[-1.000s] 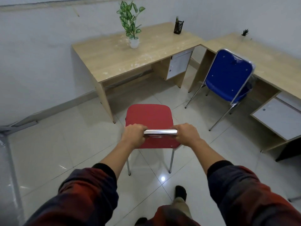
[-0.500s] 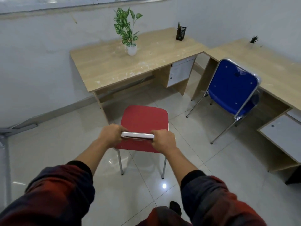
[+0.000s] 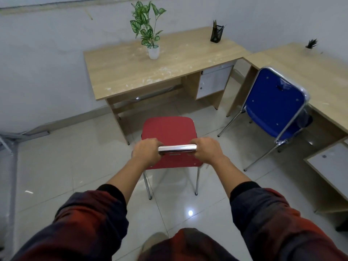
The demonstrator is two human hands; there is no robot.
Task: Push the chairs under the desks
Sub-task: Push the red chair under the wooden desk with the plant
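Head view: both hands wrapped around chrome top rail [image 3: 177,148] of red chair [image 3: 169,132]. Left hand [image 3: 146,152] closed on left end of rail, right hand [image 3: 207,149] closed on right end, bare rail showing between them. Red and dark sleeves [image 3: 90,213] pushed back to mid-forearm. Red chair on tiled floor [image 3: 56,166], seat front pointing at left desk [image 3: 150,72], near its front edge, not under it. Potted plant [image 3: 148,32] and black pen holder [image 3: 216,34] on that desk. Blue chair [image 3: 273,104] to the right, angled, seat partly under right desk [image 3: 301,66]. Small dark plant [image 3: 312,43] at far edge of right desk.
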